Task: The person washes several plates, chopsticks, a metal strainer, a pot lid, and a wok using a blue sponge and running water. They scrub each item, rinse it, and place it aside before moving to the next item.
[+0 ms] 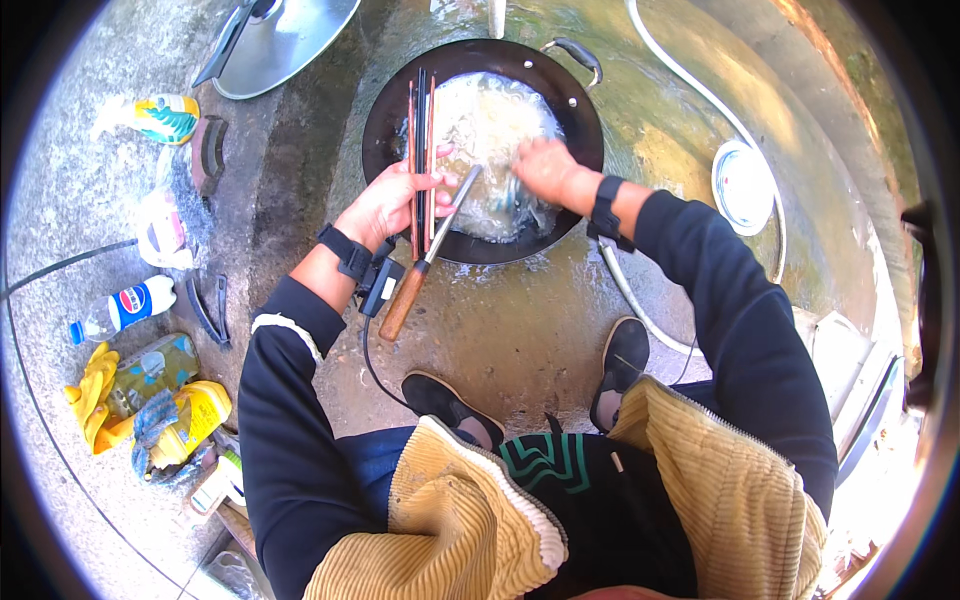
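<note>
A large dark wok [386,150] rests on the wet ground, holding cloudy, sudsy water [480,112]. In my left hand [397,199] are several chopsticks [421,135], black and reddish-brown, held upright in the picture over the wok's left side. A metal utensil with a wooden handle [403,304] leans across the wok's near rim, its shaft crossing close to my left fingertips; its far end is at the water. My right hand [546,169] is at the right part of the water, fingers curled and blurred. Something bluish lies below it in the suds; whether my fingers grip anything cannot be told.
A metal lid [289,45] lies at upper left. Down the left side are a spray bottle [166,118], a Pepsi bottle [135,306], yellow rubber gloves [94,394] and a yellow package [202,412]. A pale hose [694,82] curves along the right, past a round white object [742,187].
</note>
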